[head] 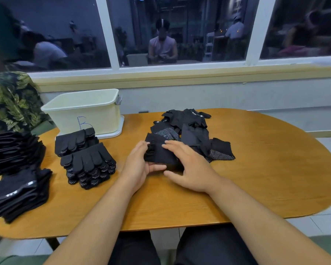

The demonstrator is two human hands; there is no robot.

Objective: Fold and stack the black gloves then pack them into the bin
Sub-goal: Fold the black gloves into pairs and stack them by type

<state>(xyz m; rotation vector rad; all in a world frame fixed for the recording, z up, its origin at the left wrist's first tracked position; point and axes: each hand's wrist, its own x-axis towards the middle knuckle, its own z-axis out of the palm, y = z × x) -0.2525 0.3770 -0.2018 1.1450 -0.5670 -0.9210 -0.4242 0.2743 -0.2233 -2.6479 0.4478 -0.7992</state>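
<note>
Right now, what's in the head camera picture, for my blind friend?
The left hand holds a black glove over a wooden table while the right hand rests on it. Loose gloves lie behind; neat stacks and a pale bin sit left.

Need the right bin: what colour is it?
Pale cream-yellow bin, best seen in the head view.

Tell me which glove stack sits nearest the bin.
The rear stack of the two mid-table stacks, directly before the cream bin under its blue letter. The front stack and the two piles at the left edge lie farther away.
</note>
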